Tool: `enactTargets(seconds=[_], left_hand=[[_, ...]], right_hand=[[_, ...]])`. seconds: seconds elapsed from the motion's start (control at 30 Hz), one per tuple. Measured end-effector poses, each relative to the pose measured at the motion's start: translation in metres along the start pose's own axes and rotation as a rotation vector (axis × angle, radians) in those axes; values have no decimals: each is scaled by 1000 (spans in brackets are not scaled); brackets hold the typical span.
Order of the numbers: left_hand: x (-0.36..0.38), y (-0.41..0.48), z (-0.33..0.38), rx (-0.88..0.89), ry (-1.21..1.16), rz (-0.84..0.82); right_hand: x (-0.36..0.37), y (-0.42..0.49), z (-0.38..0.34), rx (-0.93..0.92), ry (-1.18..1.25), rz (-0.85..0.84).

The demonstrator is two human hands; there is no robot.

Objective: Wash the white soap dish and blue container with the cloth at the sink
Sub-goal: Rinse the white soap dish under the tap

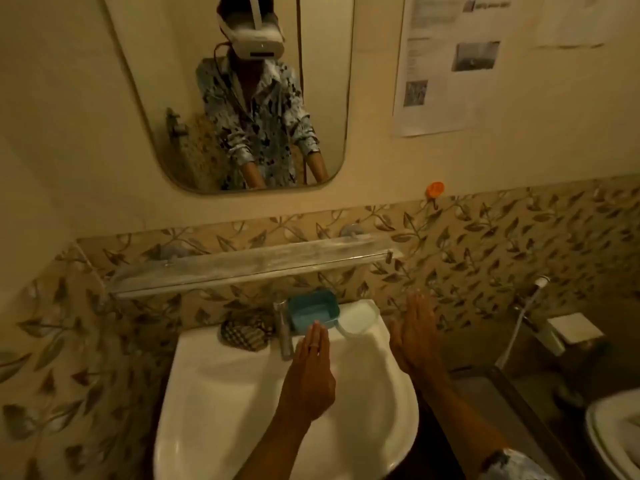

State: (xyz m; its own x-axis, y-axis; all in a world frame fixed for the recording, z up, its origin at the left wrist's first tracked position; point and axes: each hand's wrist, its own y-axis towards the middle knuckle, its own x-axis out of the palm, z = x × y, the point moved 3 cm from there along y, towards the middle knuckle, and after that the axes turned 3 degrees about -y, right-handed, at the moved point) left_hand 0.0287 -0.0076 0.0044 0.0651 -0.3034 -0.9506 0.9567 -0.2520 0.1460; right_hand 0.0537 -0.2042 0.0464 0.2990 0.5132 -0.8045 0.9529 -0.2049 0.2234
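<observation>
Tap (284,329) left of blue container (313,310) | cloth (246,332) beyond | shelf (249,263) above

A white sink (214,393) carries the things along its back rim: a checked cloth (246,332) bunched left of the metal tap (284,330), a blue container (313,311) just right of it, and a white soap dish (360,318) beside the container at the right corner. A glass shelf (252,265) is fixed to the tiled wall above.
</observation>
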Motion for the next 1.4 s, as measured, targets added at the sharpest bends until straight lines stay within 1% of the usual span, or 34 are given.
enactTargets(seconds=[0.03, 0.07, 0.1, 0.2, 0.27, 0.33, 0.4, 0.5, 0.57, 0.7, 0.77, 0.87, 0.97, 1.13, 1.23, 1.4], left_hand=[[17, 7, 2, -36, -57, -97], [24, 13, 9, -93, -139, -159], [33, 20, 12, -168, -200, -176], [49, 48, 16, -372, -371, -192], [68, 74, 11, -508, -469, -228], [84, 95, 5, -630, -583, -207], [97, 114, 7, -717, -647, -201], [114, 131, 13, -766, -676, -242], [123, 138, 17, -783, -693, -230], [133, 147, 24, -839, -700, -154], [135, 150, 25, -871, -712, -112], [137, 153, 26, -878, -791, -73], [141, 152, 23, -898, -831, -60], [137, 140, 20, -873, -859, -41], [130, 130, 15, -856, -860, -12], [113, 106, 0, -830, -825, 19]], right_hand=[[9, 6, 13, 55, 30, -43], [16, 15, 22, 88, 47, -86], [28, 24, 35, 124, 57, -136], [54, 49, 61, 214, 141, -280], [71, 71, 75, 202, 165, -342], [89, 88, 84, 222, 216, -383], [110, 107, 92, 209, 297, -396], [130, 127, 96, 228, 336, -407], [136, 137, 92, 247, 370, -404], [146, 147, 89, 277, 360, -442], [146, 149, 86, 288, 342, -439], [148, 147, 85, 265, 348, -426], [152, 141, 85, 285, 376, -399], [153, 129, 87, 400, 442, -348], [152, 116, 87, 421, 487, -307], [148, 89, 82, 497, 631, -286]])
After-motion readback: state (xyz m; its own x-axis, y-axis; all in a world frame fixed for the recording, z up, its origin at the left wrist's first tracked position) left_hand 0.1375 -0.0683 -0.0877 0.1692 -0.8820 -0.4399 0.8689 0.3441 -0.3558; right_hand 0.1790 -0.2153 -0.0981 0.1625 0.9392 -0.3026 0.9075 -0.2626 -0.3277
